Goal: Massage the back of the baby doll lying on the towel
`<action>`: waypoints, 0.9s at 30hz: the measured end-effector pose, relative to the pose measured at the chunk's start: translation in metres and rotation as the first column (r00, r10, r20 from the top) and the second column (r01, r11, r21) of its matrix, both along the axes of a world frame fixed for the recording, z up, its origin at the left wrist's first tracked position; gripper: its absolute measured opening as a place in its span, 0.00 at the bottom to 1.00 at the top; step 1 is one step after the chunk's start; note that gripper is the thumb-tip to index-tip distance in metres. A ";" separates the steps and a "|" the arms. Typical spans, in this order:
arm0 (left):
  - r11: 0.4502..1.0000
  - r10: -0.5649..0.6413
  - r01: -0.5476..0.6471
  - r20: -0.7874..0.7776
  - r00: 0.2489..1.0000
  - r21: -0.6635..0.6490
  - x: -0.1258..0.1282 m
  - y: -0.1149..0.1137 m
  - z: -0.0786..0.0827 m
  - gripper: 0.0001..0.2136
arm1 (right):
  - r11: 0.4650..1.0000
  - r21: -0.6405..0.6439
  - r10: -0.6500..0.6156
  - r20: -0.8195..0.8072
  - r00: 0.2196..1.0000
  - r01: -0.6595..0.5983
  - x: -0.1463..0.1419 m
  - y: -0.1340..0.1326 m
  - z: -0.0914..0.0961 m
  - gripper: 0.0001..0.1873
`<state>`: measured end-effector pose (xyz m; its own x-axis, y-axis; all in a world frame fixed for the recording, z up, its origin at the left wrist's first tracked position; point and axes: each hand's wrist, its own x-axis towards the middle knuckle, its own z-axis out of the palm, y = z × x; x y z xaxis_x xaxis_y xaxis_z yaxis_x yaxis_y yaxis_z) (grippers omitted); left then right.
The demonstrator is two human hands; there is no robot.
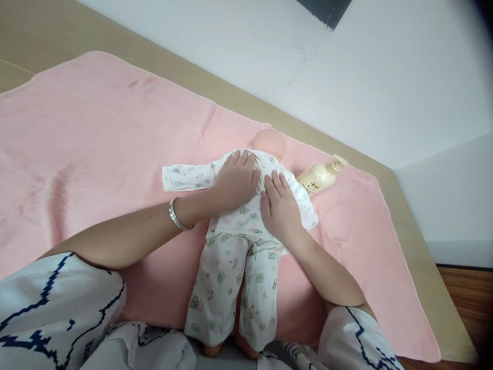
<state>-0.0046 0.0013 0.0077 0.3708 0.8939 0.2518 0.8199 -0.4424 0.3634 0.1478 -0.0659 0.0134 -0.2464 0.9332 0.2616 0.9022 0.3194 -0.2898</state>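
A baby doll lies stretched out on a pink blanket, its head away from me and its feet by my lap. It wears a white printed top and matching trousers. My left hand rests flat on the left side of the doll's chest, fingers extended. On the other side of the chest lies my right hand, also flat with its fingers out. Neither hand grips anything. One sleeve of the top stretches out to the left; the other lies to the right, below a bottle.
The cream pump bottle lies on its side at the doll's right. Beneath everything, the pink blanket covers a tan surface. A white wall rises along the far edge. Wooden flooring shows at the lower right.
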 end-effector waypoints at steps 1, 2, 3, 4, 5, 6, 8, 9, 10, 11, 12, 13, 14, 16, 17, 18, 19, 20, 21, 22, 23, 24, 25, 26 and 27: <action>1.000 0.018 -0.018 -0.017 1.000 0.008 0.002 -0.004 0.000 0.26 | 1.000 -0.007 -0.002 -0.012 1.000 0.002 0.001 0.001 0.000 0.30; 0.999 0.032 -0.031 -0.040 0.999 0.014 0.003 -0.010 0.001 0.26 | 1.000 -0.024 -0.005 -0.030 1.000 0.004 0.004 0.004 0.000 0.30; 0.999 0.036 -0.035 -0.066 0.997 0.015 0.005 -0.017 0.002 0.26 | 0.999 -0.048 -0.004 -0.054 0.999 0.001 0.007 0.009 0.001 0.30; 1.000 0.025 -0.024 -0.095 0.995 0.014 0.007 -0.024 0.004 0.26 | 0.997 -0.073 0.000 -0.078 0.997 -0.006 0.011 0.014 0.001 0.31; 1.000 0.005 -0.003 -0.124 0.992 0.010 0.008 -0.032 0.006 0.26 | 0.995 -0.094 0.008 -0.102 0.995 -0.017 0.016 0.020 0.001 0.31; 1.000 -0.020 0.021 -0.152 0.988 0.005 0.009 -0.038 0.009 0.26 | 0.994 -0.106 0.017 -0.121 0.992 -0.030 0.020 0.025 0.001 0.31; 0.998 -0.063 0.060 -0.189 0.980 -0.019 0.009 -0.044 0.013 0.25 | 0.994 -0.104 0.028 -0.139 0.990 -0.042 0.026 0.033 0.001 0.33; 0.997 -0.076 0.070 -0.193 0.978 -0.036 0.008 -0.044 0.015 0.25 | 0.994 -0.099 0.025 -0.135 0.991 -0.039 0.027 0.035 0.001 0.34; 0.996 -0.086 0.077 -0.187 0.979 -0.053 0.007 -0.042 0.017 0.25 | 0.995 -0.100 0.018 -0.123 0.992 -0.030 0.026 0.034 0.001 0.34; 0.995 -0.088 0.078 -0.173 0.981 -0.065 0.005 -0.037 0.018 0.25 | 0.994 -0.107 0.005 -0.108 0.994 -0.017 0.024 0.032 0.000 0.34; 0.994 -0.088 0.078 -0.158 0.983 -0.072 0.002 -0.030 0.018 0.26 | 0.993 -0.115 -0.013 -0.090 0.996 0.003 0.020 0.028 0.000 0.34; 0.995 -0.080 0.069 -0.144 0.986 -0.078 0.000 -0.022 0.017 0.26 | 0.992 -0.120 -0.034 -0.069 0.997 0.026 0.015 0.023 -0.001 0.34; 0.995 -0.067 0.056 -0.131 0.989 -0.085 -0.003 -0.013 0.016 0.27 | 0.992 -0.120 -0.051 -0.046 0.998 0.045 0.010 0.016 -0.001 0.34; 0.993 -0.033 0.020 -0.110 0.993 -0.113 -0.008 0.005 0.011 0.28 | 0.993 -0.103 -0.061 0.000 0.998 0.061 0.000 0.003 -0.002 0.34; 0.992 -0.021 0.008 -0.101 0.995 -0.125 -0.009 0.011 0.008 0.29 | 0.994 -0.093 -0.056 0.019 0.998 0.057 -0.003 -0.002 -0.001 0.33; 0.992 -0.012 0.000 -0.094 0.996 -0.127 -0.010 0.015 0.006 0.29 | 0.995 -0.088 -0.049 0.029 0.998 0.051 -0.006 -0.006 -0.001 0.33; 0.993 -0.001 -0.010 -0.088 0.996 -0.116 -0.010 0.016 0.004 0.29 | 0.995 -0.088 -0.043 0.027 0.999 0.045 -0.007 -0.008 0.000 0.33; 0.995 0.008 -0.016 -0.086 0.996 -0.094 -0.009 0.014 0.003 0.29 | 0.995 -0.093 -0.042 0.014 0.999 0.043 -0.006 -0.007 0.001 0.32; 0.997 0.017 -0.023 -0.085 0.996 -0.068 -0.007 0.010 0.002 0.29 | 0.994 -0.104 -0.044 -0.007 0.999 0.043 -0.004 -0.005 0.003 0.32; 0.999 0.022 -0.025 -0.087 0.996 -0.043 -0.004 0.003 0.002 0.29 | 0.992 -0.122 -0.047 -0.031 0.998 0.043 0.000 0.000 0.003 0.33; 0.999 0.023 -0.025 -0.091 0.996 -0.021 -0.001 -0.006 0.002 0.28 | 0.989 -0.142 -0.050 -0.055 0.997 0.041 0.004 0.006 0.004 0.35; 1.000 0.017 -0.017 -0.097 0.995 -0.007 0.002 -0.015 0.003 0.28 | 0.987 -0.159 -0.049 -0.077 0.996 0.036 0.010 0.013 0.004 0.36; 1.000 0.006 -0.005 -0.103 0.995 0.006 0.005 -0.024 0.003 0.28 | 0.985 -0.172 -0.043 -0.094 0.995 0.027 0.016 0.020 0.003 0.37; 1.000 -0.004 0.006 -0.109 0.994 0.017 0.008 -0.032 0.004 0.27 | 0.984 -0.175 -0.030 -0.105 0.994 0.011 0.021 0.028 0.002 0.38; 1.000 -0.011 0.014 -0.114 0.993 0.024 0.010 -0.039 0.005 0.27 | 0.986 -0.169 -0.012 -0.110 0.994 -0.007 0.025 0.034 0.001 0.39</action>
